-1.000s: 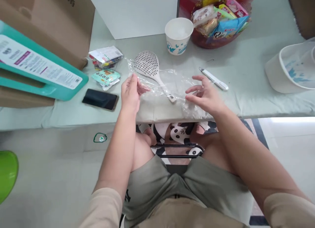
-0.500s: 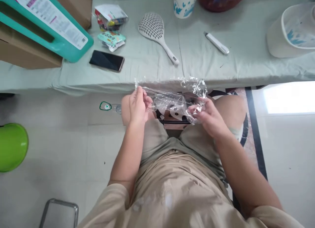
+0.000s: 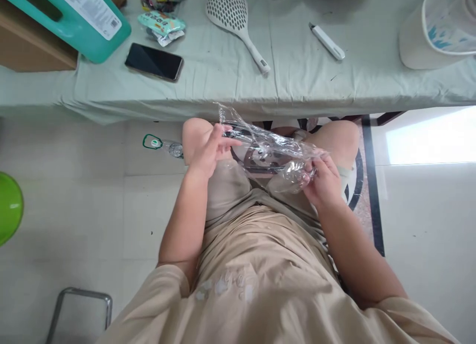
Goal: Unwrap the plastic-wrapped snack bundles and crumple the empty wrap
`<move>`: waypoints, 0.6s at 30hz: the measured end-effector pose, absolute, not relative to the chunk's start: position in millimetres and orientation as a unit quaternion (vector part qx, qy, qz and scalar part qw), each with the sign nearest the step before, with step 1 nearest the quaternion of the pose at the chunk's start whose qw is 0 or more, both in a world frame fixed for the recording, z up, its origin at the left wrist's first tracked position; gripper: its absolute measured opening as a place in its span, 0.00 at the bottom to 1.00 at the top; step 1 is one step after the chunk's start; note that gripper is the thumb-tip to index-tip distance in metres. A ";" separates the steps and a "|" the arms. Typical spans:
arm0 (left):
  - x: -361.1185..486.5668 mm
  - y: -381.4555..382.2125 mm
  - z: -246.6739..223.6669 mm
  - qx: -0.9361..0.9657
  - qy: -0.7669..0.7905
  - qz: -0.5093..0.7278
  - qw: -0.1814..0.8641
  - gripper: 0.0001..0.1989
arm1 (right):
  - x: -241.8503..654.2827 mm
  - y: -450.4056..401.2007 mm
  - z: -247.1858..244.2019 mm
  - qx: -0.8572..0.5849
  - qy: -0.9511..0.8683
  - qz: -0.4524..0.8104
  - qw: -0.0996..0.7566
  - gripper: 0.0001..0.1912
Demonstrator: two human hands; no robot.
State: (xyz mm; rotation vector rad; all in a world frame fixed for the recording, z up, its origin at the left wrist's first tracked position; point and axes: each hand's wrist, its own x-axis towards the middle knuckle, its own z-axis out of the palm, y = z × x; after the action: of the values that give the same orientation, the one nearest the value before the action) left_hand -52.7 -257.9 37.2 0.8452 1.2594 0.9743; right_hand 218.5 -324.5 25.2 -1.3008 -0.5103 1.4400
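Pinching the clear plastic film (image 3: 273, 141), the right hand (image 3: 324, 180) faces the left hand (image 3: 208, 155) (loosely spread).

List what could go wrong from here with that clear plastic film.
The film could slip to the floor: the right hand pinches one end, but the left hand's fingers are extended and its grip is unclear.

Lifting the film could snag the strainer, whose handle points towards the table's near edge.

A careless sweep might knock off the phone, lying near that edge.
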 end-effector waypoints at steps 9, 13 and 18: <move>-35.0 -284.2 26.3 0.311 0.567 0.425 0.633 0.20 | 216.8 -331.1 29.1 -0.557 -0.146 0.660 0.482 0.29; -37.7 -279.7 29.0 0.323 0.557 0.474 0.600 0.21 | 217.9 -339.0 28.8 -0.519 -0.216 0.698 0.443 0.32; -50.4 -274.3 36.2 0.345 0.541 0.530 0.555 0.20 | 225.1 -345.6 27.2 -0.503 -0.209 0.742 0.391 0.30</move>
State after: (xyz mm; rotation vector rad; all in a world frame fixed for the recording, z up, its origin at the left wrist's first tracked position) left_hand -50.4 -274.3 36.2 0.8140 1.2777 1.2523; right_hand 225.1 -345.6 27.2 -1.2776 -0.5307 1.8848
